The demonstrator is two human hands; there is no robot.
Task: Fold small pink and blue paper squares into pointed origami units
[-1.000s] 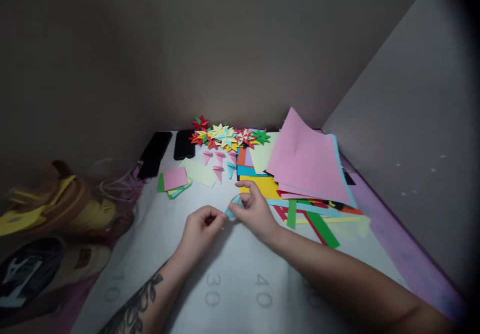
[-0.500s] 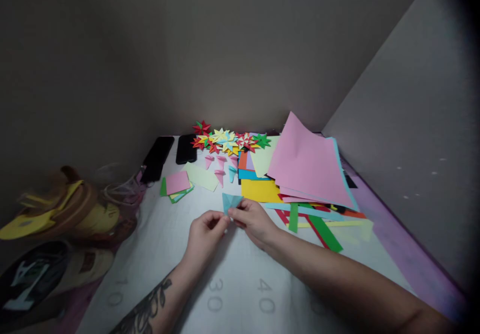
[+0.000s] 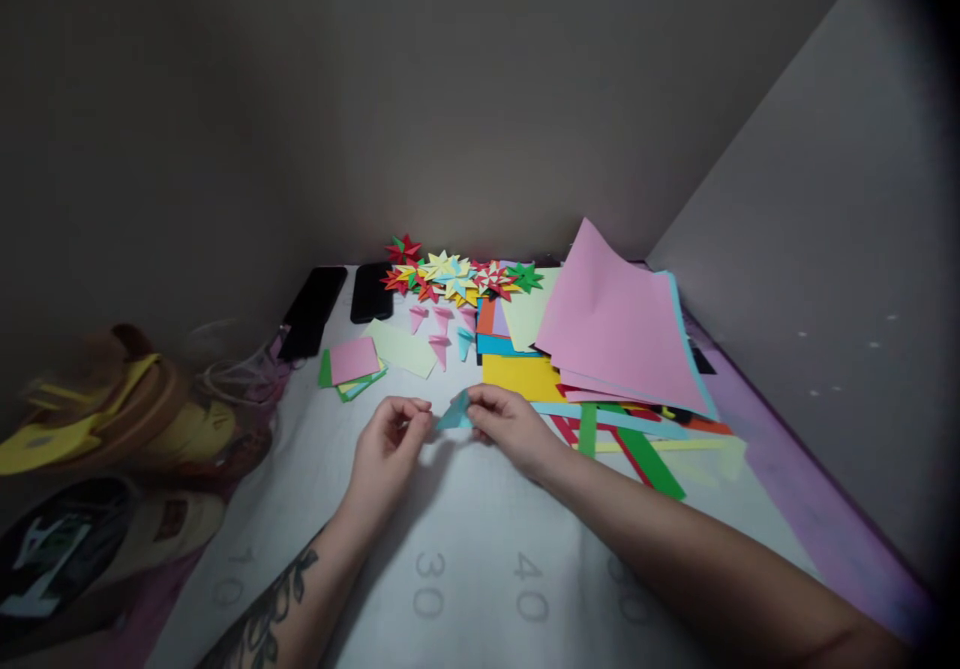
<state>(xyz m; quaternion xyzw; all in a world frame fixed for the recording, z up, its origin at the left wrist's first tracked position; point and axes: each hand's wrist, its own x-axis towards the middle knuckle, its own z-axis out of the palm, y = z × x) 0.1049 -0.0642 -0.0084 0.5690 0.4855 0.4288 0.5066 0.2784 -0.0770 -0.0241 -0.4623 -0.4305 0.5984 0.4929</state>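
A small folded light-blue piece of paper (image 3: 455, 413) is pinched between the thumb and fingers of my right hand (image 3: 510, 429), above the white table mat. My left hand (image 3: 390, 449) is just left of the paper's pointed tip. Its thumb and index finger are drawn together, and no paper shows between them. Beyond my hands lie several small folded pink pieces (image 3: 440, 349) and a folded blue piece (image 3: 465, 342). Farther back is a heap of many-coloured folded paper stars (image 3: 450, 271).
Small paper squares (image 3: 355, 359) and a pale green sheet (image 3: 403, 347) lie at left, before two dark phones (image 3: 373, 292). On the right are large pink sheets (image 3: 622, 319), a yellow sheet (image 3: 521, 377) and green strips (image 3: 649, 464). Bags (image 3: 180, 419) crowd the left edge.
My left hand has moved left, away from my right hand, and its fingers have come off the blue paper. The paper has turned, its point now facing left.
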